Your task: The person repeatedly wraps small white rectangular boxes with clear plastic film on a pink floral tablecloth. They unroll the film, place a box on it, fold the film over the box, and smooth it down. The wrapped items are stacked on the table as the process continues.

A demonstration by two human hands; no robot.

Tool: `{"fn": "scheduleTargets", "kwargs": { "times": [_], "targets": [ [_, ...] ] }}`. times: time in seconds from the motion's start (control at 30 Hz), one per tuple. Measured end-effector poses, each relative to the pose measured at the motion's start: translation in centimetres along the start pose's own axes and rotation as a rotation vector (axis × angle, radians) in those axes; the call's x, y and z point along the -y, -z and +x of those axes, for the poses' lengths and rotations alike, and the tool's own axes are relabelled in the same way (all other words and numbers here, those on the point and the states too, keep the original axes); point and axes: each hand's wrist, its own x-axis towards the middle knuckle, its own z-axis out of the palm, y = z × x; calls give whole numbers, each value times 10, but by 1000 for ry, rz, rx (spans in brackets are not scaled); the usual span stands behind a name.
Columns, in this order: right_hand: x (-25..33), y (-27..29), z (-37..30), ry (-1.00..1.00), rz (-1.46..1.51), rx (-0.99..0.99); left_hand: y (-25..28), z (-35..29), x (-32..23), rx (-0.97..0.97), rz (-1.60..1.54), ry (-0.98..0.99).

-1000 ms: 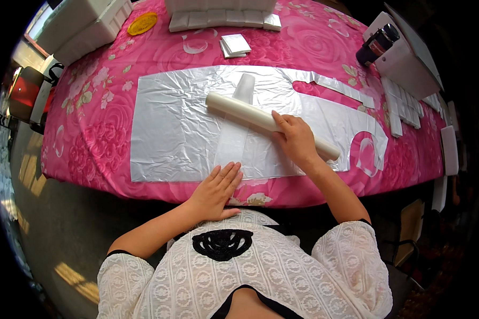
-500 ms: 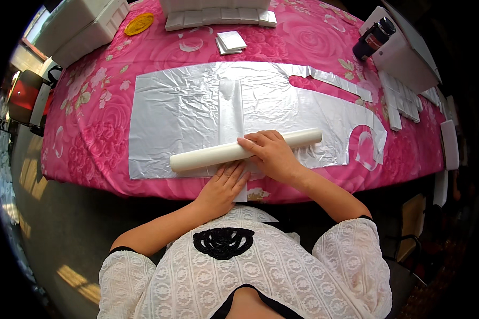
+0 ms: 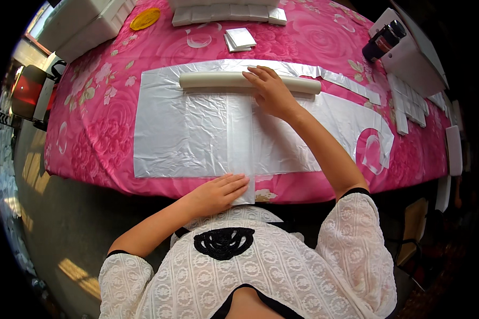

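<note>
A silvery-white plastic T-shirt bag [image 3: 183, 135] lies flat and creased, its cut-out handles toward the right. Across its far part rests a smooth white roller [image 3: 213, 80]. My right hand [image 3: 271, 90] lies over the roller, right of its middle, fingers stretched out and a little apart. Down the middle of the bag runs a narrow translucent strip [image 3: 240, 133], its near end reaching past the table's front edge. Flat at that edge, my left hand [image 3: 221, 191] has its fingertips on the strip. What the right palm touches is hidden.
A pink floral cloth [image 3: 104, 143] covers the table. Behind the bag are small folded white packets [image 3: 240, 39] and a packet row [image 3: 229, 14]. A yellow lid [image 3: 145, 19] and foam box [image 3: 93, 32] stand far left; a dark bottle [image 3: 384, 40], white box [image 3: 415, 61] and packets [image 3: 407, 101] right.
My right hand and the roller have moved away from me, from the bag's near part to its far part. The left hand remains near the front edge, its wrist slightly lower and more to the left.
</note>
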Motion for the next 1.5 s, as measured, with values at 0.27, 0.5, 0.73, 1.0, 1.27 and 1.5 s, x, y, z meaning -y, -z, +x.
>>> {"fn": "scheduleTargets", "kwargs": {
  "times": [0.27,0.5,0.73,1.0,1.27,1.5],
  "targets": [
    [84,14,-104,157,332,366,5,4,7,-270,-186,-79],
    [88,0,-118,90,97,185,22,18,19,-223,135,164],
    [78,5,-100,-172,313,119,18,27,36,-343,-152,429],
    [63,11,-52,-867,668,413,21,41,38,-480,-46,455],
    [88,18,-58,-696,243,282,-4,39,24,-126,198,488],
    [51,1,-73,163,-50,202,9,36,40,-281,195,340]
  ]
}}
